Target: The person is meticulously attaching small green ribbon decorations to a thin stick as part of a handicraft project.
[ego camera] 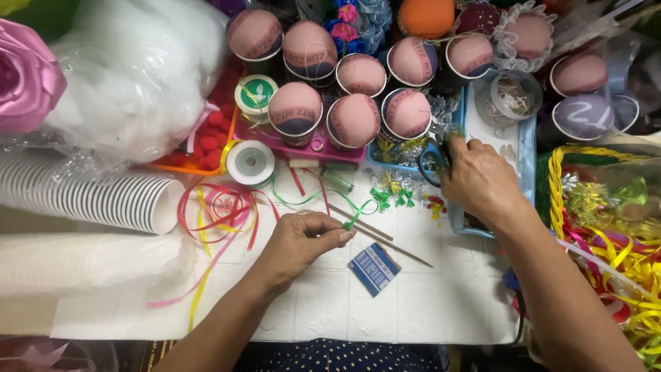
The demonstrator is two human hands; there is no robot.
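My left hand [303,241] pinches a thin green ribbon [354,217] between thumb and fingers at the middle of the white table [323,303]. The ribbon trails back towards a spool [250,162]. My right hand [478,179] reaches to the right and grips dark-handled scissors [432,160] at the edge of a blue tray [527,145]. Two thin wooden sticks [379,234] lie between the hands. A small blue packet [373,268] rests just below them.
Several cups topped with pink foam domes [354,118] crowd the back. A row of stacked white paper cups [89,196] lies at left under a bag of white stuffing [131,76]. Loose red, yellow and pink ribbons [217,213] sprawl left; a yellow basket [592,200] with ribbons stands right.
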